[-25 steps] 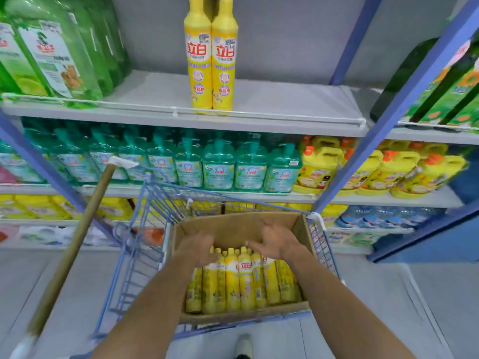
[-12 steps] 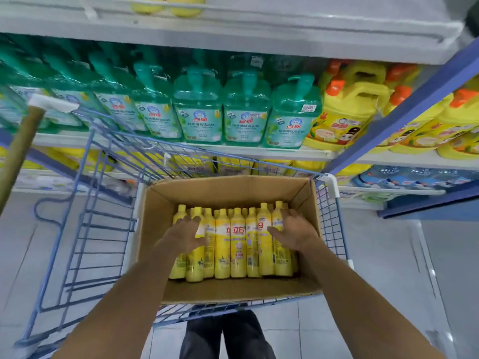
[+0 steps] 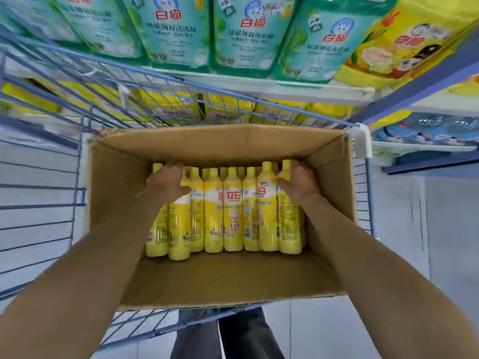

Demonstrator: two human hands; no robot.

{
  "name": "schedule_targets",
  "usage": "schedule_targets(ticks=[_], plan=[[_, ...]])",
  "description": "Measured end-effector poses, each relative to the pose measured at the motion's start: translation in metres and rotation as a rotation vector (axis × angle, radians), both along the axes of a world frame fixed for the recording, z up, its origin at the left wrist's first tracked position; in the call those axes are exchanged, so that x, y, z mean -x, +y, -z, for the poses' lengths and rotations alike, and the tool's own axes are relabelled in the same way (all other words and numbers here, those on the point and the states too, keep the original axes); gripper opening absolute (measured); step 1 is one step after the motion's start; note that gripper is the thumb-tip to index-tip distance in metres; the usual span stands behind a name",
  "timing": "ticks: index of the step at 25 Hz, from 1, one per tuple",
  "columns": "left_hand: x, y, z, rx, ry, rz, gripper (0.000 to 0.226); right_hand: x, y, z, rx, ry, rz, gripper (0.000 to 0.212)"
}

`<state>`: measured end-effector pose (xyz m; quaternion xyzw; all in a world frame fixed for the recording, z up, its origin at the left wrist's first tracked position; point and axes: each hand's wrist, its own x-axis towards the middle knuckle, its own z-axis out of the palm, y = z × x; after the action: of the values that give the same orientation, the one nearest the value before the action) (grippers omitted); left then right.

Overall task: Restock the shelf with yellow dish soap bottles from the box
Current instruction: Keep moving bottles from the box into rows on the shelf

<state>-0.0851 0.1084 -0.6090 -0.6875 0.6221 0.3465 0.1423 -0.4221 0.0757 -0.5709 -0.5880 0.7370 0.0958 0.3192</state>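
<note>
Both hands, left hand [image 3: 166,183] and right hand [image 3: 298,183], curl round necks of end yellow dish soap bottles [image 3: 233,211] lying in the cardboard box [image 3: 228,278]. It sits in a blue wire cart [image 3: 51,203], with green detergent jugs [image 3: 238,35] on the shelf [image 3: 272,84] beyond.

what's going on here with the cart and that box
A person is restocking: both arms reach into a cardboard box sitting in a blue wire cart in front of shelved green detergent bottles. The left grip curls round the neck end of the yellow dish soap bottles at the row's left end, the right grip at its right end. No bottle is out of the box yet.
</note>
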Motion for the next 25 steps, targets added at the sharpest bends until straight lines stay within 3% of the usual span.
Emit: schedule_targets(ticks=[4, 10, 14, 17, 20, 25], plan=[[0.004, 0.000, 0.009, 0.048, -0.021, -0.106, 0.078, -0.001, -0.003, 0.000, 0.058, -0.076, 0.159, 0.054], [0.030, 0.002, 0.002, 0.028, 0.220, -0.277, 0.082, 0.001, 0.004, -0.012, 0.032, -0.241, 0.296, 0.064], [0.040, 0.004, 0.011, -0.035, 0.280, -0.339, 0.080, 0.007, 0.006, 0.003, 0.036, -0.236, 0.296, 0.061], [0.041, 0.015, 0.020, -0.011, 0.262, -0.346, 0.082, 0.009, 0.009, 0.015, 0.041, -0.215, 0.310, 0.077], [0.041, 0.025, 0.016, -0.011, 0.204, -0.418, 0.068, 0.011, 0.017, 0.014, 0.033, -0.208, 0.280, 0.083], [0.032, 0.031, -0.033, 0.084, 0.360, -0.459, 0.045, 0.002, 0.023, -0.029, 0.108, -0.306, 0.079, 0.080]])
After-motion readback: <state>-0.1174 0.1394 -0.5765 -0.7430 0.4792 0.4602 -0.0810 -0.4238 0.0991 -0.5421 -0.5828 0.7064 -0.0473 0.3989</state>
